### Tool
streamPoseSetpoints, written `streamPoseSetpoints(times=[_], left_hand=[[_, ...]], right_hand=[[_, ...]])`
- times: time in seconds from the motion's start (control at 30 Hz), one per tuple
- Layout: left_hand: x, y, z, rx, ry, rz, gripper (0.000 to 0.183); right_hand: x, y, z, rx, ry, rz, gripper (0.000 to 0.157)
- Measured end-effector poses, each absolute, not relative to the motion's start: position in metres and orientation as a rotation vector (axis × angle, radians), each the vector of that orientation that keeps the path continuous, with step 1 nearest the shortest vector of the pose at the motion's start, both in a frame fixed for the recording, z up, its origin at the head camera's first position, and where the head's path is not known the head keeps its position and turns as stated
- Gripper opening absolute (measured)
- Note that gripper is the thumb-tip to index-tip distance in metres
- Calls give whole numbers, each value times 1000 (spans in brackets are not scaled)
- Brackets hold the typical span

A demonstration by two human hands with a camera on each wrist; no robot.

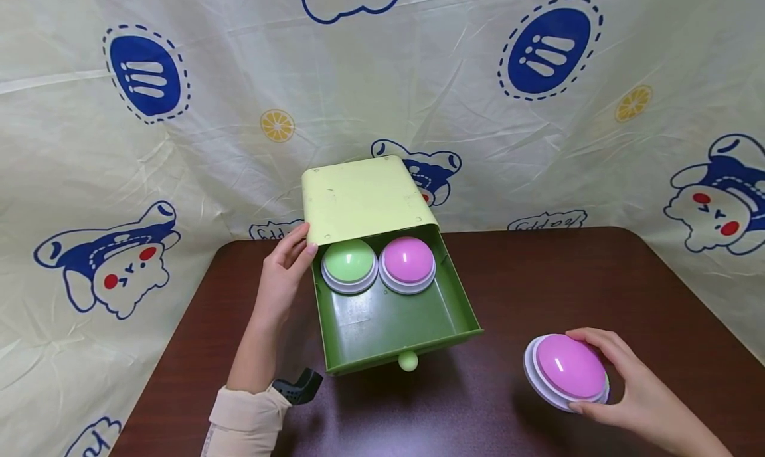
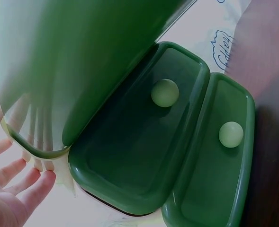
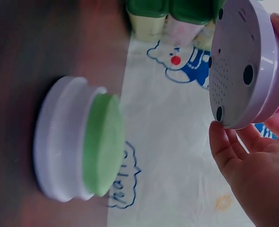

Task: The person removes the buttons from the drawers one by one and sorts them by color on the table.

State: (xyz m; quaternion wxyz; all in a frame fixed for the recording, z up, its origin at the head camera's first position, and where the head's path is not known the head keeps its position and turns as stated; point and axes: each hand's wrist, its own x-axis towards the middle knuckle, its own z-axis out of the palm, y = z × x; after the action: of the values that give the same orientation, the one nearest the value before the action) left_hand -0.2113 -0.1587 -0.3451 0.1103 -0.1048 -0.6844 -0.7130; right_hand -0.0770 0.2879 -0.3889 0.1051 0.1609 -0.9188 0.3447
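My right hand (image 1: pixel 645 394) grips a pink dome button (image 1: pixel 570 366) with a white base by its rim, held off the table. In the right wrist view, its perforated underside faces the camera, and a green dome button (image 3: pixel 103 144) stands on the table beside it, mostly hidden in the head view. My left hand (image 1: pixel 283 271) rests with extended fingers against the left side of the pale green drawer cabinet (image 1: pixel 364 198). Its upper drawer (image 1: pixel 394 327) is pulled out. Inside, toward the back, sit another green button (image 1: pixel 349 264) and another pink button (image 1: pixel 408 263).
A light green round knob (image 1: pixel 408 361) is on the pulled-out drawer's front; a lower drawer front (image 2: pixel 201 189) with its own knob shows in the left wrist view. Behind the dark brown table (image 1: pixel 508 277) hangs a printed cloth (image 1: pixel 335 65).
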Motion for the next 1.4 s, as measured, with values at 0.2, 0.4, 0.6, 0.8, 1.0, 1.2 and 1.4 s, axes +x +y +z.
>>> streamPoseSetpoints(times=[0.2,0.4,0.6,0.8,1.0,1.2,1.4], left_hand=[[-212,-160,-345,-305,-2017,-2094,46],[-213,-161,-346,-299,-2024,-2092,45],[-212,-159,-346,-288,-2038,-2093,46],[-211,-159,-346,-288,-2033,-2097,46],[-211,-159,-346,-294,-2030,-2099,46],[-212,-159,-347,-301,-2017,-2102,45],[-212,-159,-346,-306,-2017,-2098,45]], right_hand=[[-69,300,-404,402,-2806,979,82],[-64,304,-416,398,-2828,963,83],[-60,311,-427,345,-2921,997,82],[-54,325,-447,448,-2884,1098,81],[-47,335,-466,846,-2595,1174,90],[-42,340,-482,882,-2499,1194,86],[-49,351,-495,1040,-2366,1162,83]])
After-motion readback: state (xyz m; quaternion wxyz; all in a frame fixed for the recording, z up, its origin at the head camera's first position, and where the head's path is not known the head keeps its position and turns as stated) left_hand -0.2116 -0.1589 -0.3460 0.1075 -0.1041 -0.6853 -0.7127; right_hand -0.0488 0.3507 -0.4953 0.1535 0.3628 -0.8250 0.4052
